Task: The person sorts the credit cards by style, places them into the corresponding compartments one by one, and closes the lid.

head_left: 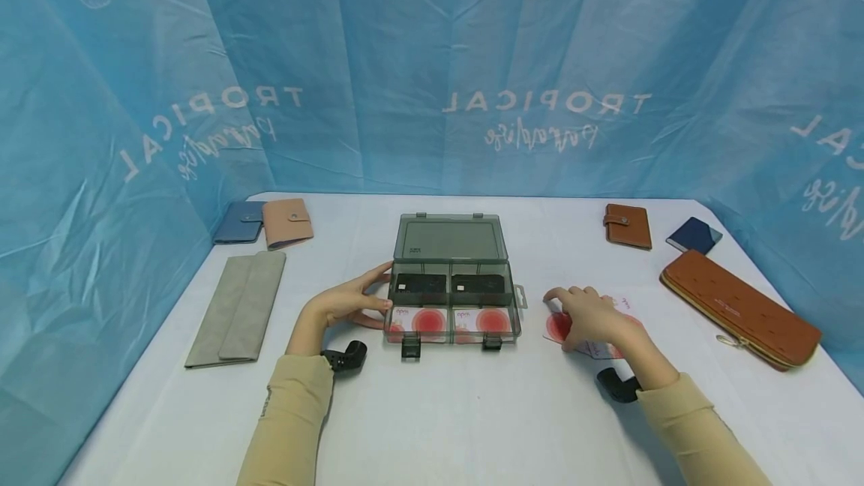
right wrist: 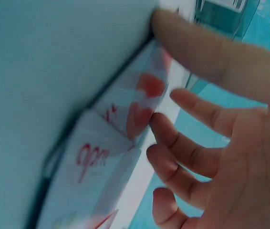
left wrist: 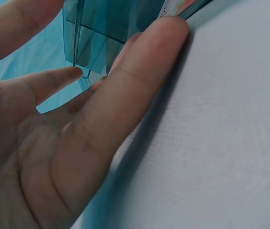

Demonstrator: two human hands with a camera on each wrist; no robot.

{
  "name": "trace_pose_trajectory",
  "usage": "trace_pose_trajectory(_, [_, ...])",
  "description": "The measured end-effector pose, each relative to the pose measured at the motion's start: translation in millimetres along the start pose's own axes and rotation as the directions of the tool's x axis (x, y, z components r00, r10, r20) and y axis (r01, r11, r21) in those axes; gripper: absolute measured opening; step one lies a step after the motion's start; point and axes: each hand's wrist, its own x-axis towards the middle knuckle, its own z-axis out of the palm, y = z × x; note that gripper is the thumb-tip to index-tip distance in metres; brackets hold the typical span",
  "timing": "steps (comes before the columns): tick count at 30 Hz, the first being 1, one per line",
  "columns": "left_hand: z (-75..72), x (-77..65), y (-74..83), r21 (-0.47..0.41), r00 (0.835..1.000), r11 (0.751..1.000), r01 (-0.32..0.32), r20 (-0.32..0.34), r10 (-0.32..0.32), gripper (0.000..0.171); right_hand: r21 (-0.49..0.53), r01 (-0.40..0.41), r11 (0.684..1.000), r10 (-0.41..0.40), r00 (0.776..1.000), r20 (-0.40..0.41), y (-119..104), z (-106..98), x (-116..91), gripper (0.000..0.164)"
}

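A dark translucent divided plastic box [head_left: 417,337] stands with its lid [head_left: 448,237] tipped back. White cards with a red circle [head_left: 482,319] lie in its two front compartments; black items with small white labels [head_left: 421,284] fill the two back ones. My left hand [head_left: 349,300] rests against the box's left side, fingers fairly straight, fingertips touching its wall. To the box's right, my right hand [head_left: 589,319] arches over several red-and-white cards [right wrist: 89,160] on the table. Its thumb is at one card's corner and its fingers are spread near the far edge; a firm grip does not show.
On the left lie a grey folded wallet [head_left: 236,310], a blue wallet [head_left: 239,223] and a tan wallet [head_left: 287,223]. On the right are a brown card holder [head_left: 628,226], a dark blue booklet [head_left: 693,235] and a long brown zip purse [head_left: 742,310]. Blue curtains surround the white table [head_left: 472,418].
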Motion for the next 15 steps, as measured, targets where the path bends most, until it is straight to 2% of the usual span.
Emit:
trace_pose_trajectory(3, [0.2, 0.4, 0.0, 0.0, 1.0, 1.0, 0.002, -0.001, -0.002, 0.089, 0.002, 0.018, 1.0, -0.018, 1.0, 0.015, 3, -3, 9, 0.064])
trace_pose_trajectory(6, [0.0, -0.1, 0.2, 0.004, 1.0, 1.0, -0.004, -0.001, 0.004, 0.089, 0.023, 0.058, 0.998, -0.058, 0.998, -0.005, 5, -7, 17, 0.049])
trace_pose_trajectory(9, [-0.8, -0.8, 0.2, 0.007, 1.0, 1.0, -0.009, 0.002, 0.009, 0.089, 0.115, 0.106, 0.988, -0.102, 0.994, -0.038, 7, -11, 24, 0.031])
trace_pose_trajectory(11, [-1.6, -1.1, 0.1, 0.009, 1.0, 1.0, -0.01, 0.007, 0.01, 0.089, 0.224, 0.128, 0.966, -0.118, 0.991, -0.061, 8, -13, 27, 0.022])
trace_pose_trajectory(15, [-2.0, -0.4, -0.1, 0.012, 1.0, 1.0, -0.01, 0.014, 0.01, 0.089, 0.432, 0.135, 0.892, -0.087, 0.988, -0.13, 10, -18, 27, 0.015])
